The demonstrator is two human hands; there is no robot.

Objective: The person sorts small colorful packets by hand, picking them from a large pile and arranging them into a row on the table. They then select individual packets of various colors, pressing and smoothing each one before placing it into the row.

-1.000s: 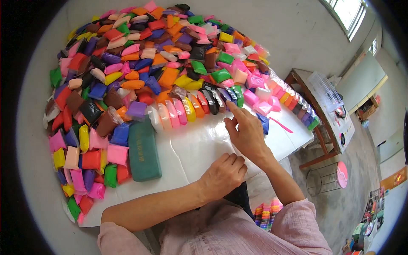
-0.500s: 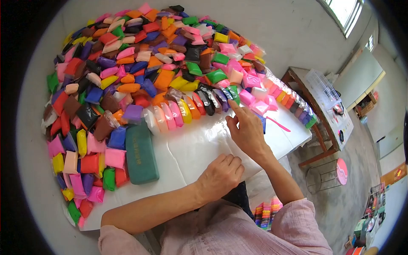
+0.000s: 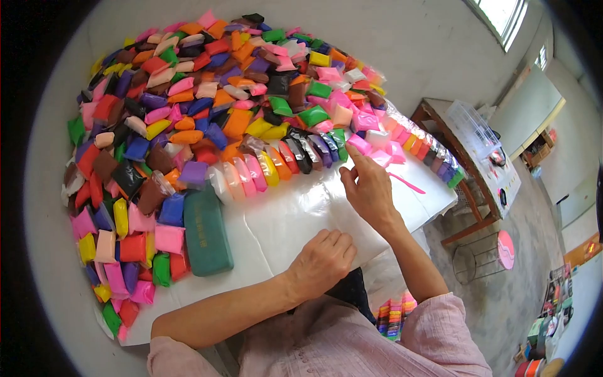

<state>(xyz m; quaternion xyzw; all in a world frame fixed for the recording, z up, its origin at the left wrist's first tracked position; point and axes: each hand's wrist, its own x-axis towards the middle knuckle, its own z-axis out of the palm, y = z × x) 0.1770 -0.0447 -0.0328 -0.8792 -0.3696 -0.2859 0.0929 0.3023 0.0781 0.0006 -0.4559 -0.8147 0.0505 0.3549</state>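
My left hand (image 3: 322,262) rests on the front edge of the white table (image 3: 276,232), its fingers curled in; whatever they may hold is hidden. My right hand (image 3: 369,190) is above the table with its index finger stretched toward the green packet (image 3: 340,144) at the right end of a row. Its other fingers are bent, and nothing shows in it. The row of coloured packets (image 3: 269,164) runs from white on the left through pink, yellow, orange, red, black and purple to green. A green case (image 3: 208,231) lies left of my hands.
A big pile of coloured packets (image 3: 188,88) covers the table's back and left. Another packed row (image 3: 427,151) lies at the right, near a pink stick (image 3: 407,183). Beyond stand a wooden side table (image 3: 468,147) and a stool with a pink seat (image 3: 505,251).
My right hand has shifted slightly, its index finger now just right of the row's green end. The view has tilted a little. My left hand stays curled at the edge.
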